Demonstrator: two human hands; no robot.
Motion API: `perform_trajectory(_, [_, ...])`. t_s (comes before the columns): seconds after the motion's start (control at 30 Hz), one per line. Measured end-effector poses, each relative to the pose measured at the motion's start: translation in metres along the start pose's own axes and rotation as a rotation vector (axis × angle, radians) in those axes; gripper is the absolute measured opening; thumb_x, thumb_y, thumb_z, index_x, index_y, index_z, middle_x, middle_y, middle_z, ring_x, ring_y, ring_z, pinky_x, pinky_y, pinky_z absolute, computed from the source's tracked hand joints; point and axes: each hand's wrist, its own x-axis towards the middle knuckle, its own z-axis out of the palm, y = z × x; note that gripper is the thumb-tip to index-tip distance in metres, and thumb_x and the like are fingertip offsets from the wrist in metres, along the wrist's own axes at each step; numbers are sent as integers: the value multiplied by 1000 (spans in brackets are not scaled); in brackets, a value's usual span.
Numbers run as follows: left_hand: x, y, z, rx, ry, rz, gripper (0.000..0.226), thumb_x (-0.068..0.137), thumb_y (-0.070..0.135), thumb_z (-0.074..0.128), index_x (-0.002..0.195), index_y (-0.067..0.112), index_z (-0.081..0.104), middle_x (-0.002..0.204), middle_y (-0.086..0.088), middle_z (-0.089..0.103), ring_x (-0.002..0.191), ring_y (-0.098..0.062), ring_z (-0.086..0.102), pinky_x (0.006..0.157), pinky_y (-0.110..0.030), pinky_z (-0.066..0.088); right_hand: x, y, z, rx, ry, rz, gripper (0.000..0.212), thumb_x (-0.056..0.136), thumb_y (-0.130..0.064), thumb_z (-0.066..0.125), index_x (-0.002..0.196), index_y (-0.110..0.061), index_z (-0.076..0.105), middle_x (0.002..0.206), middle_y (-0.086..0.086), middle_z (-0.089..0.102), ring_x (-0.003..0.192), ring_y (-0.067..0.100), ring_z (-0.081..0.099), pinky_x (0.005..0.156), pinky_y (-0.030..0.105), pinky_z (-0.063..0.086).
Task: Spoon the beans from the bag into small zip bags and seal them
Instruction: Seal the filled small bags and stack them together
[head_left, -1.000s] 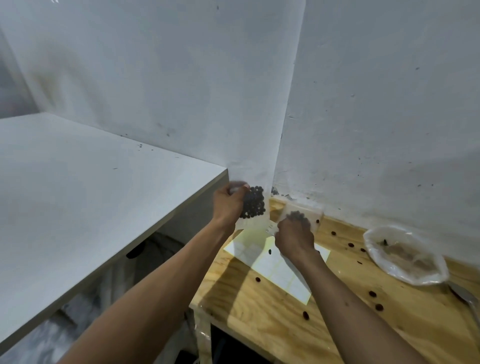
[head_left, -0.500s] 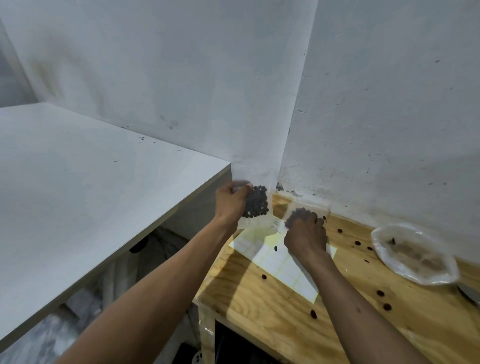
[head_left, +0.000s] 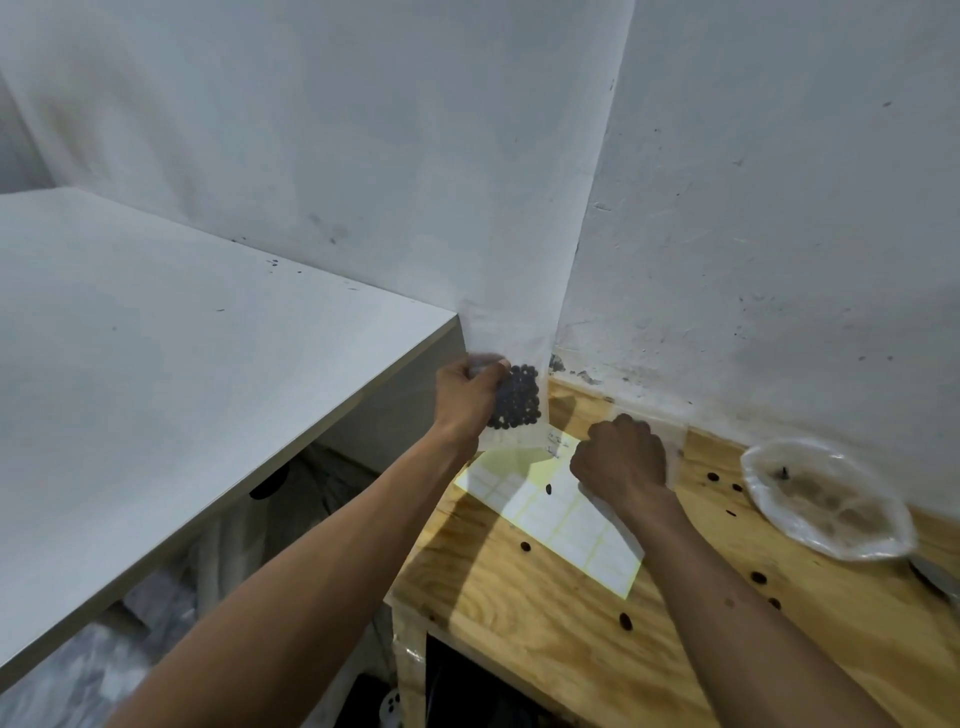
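Left hand: we see the left hand (head_left: 467, 397) raised beside the wall corner, its fingers and thumb pinching the top of a small zip bag (head_left: 511, 410); the bag hangs upright above the far edge of the label sheet.
Small zip bag: clear plastic, holding a dark cluster of beans (head_left: 517, 404) in its middle; we cannot tell whether its zip is closed.
Right hand: the right hand (head_left: 621, 460) is curled into a fist, knuckles up, at the far right edge of the label sheet; it rests on another clear small bag (head_left: 672, 441), of which we see only the edges; we cannot tell whether the fingers actually grip it.
Label sheet: a pale yellow sheet of white labels (head_left: 556, 512) lies flat on the wooden tabletop (head_left: 545, 613); one loose bean sits on it, close to the right hand.
Bean bag: the large clear bag (head_left: 826, 501) lies crumpled and open on the tabletop, well to the right of the label sheet, by the wall; little is left inside it.
Loose beans: we count several scattered beans (head_left: 626, 621) on the wood, to the right of and nearer us than the label sheet.
Spoon: a metal spoon (head_left: 937, 574) shows partly at the frame edge, just beyond the bean bag from the label sheet.
White surface: a white desk top (head_left: 171, 374) stands higher, well left of the label sheet.
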Motion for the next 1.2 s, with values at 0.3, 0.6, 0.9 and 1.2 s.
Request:
perform_trajectory(0.3, [3,3,1,19,-3,-6,15,94,24,70,104,13,70,108,-12,70,97,-24,71,74,-34,63,18,-9,16,76,24,-45,25,98,-26,56,90,-10,74,104,15,69,100,35,61,74,34,42])
perform_trajectory(0.6, [2,2,-4,0,6,-27,9,94,21,70,98,12,72,105,-15,72,96,-26,72,76,-37,64,24,-16,11,295,-58,127,38,86,0,50,53,-14,37,54,3,36,47,19,32,44,23,23])
perform_trajectory(0.9, [0,3,-11,78,8,18,13,98,29,62,102,21,70,109,-5,68,104,-22,66,85,-37,58,32,-12,-3,726,-171,210,26,95,-6,50,70,-5,57,71,12,56,61,23,49,55,26,35])
perform_trajectory(1.2, [-11,10,14,40,-142,12,25,98,32,59,103,13,76,98,3,79,103,-17,71,105,-42,49,9,-2,-64,1221,-49,-63,9,90,-12,73,90,-4,75,83,15,77,73,21,74,76,30,62])
